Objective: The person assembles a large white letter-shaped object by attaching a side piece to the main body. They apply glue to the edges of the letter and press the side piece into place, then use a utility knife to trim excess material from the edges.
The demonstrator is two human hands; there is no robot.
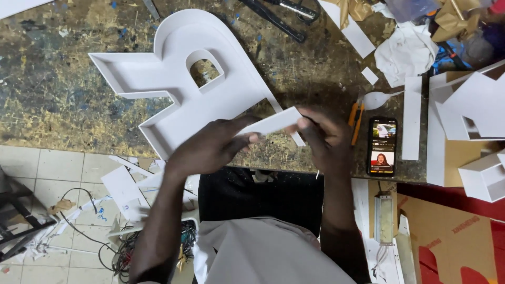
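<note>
Both hands meet over the near edge of the table: the left hand (210, 150) curls around one end of a flat white foam-board strip (273, 122), fingers closed on it, while the right hand (326, 139) pinches the other end, also closed on it. That strip is thin, matte and straight-edged, held level just above the table and overlapping the lower right corner of a large white foam-board channel letter (181, 79), a shallow tray shaped like a mirrored letter with raised side walls and an arched cut-out. Under it lies the worn wooden table (58, 100), rough, mottled brown and yellow with flecks of blue paint. Just right of the right hand lies an orange-handled utility knife (356, 121), then a black smartphone (382, 146) with a lit screen, and beside that a long white strip (412, 118). Further right stand more white box-like foam shapes (473, 110). Crumpled white paper (405, 52) sits at the far edge. Offcuts and tangled cables (121, 252) litter the tiled floor.
</note>
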